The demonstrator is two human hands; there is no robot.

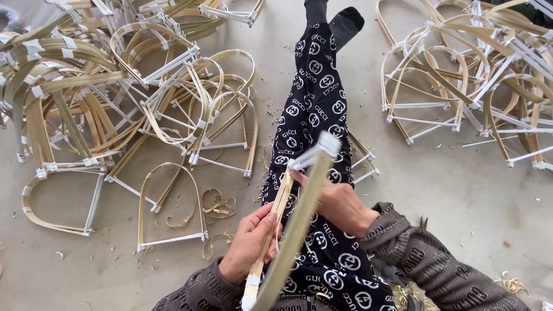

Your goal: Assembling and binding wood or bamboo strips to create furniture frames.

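Note:
I sit on the floor with my legs in black patterned trousers (314,109) stretched out ahead. My left hand (249,242) is closed around a thin pale bamboo strip (280,198) with white tape at its lower end. My right hand (334,203) grips the same work where the strip meets a broader greenish bamboo strip (296,227), which runs up to a white-taped tip (322,147). Both strips cross my lap, and the two hands are close together.
A big heap of arched bamboo frames with white-taped joints (115,98) lies on the concrete floor at my left. Another heap (472,75) lies at the right. Curled shavings (216,207) and one loose frame (170,207) lie near my left knee.

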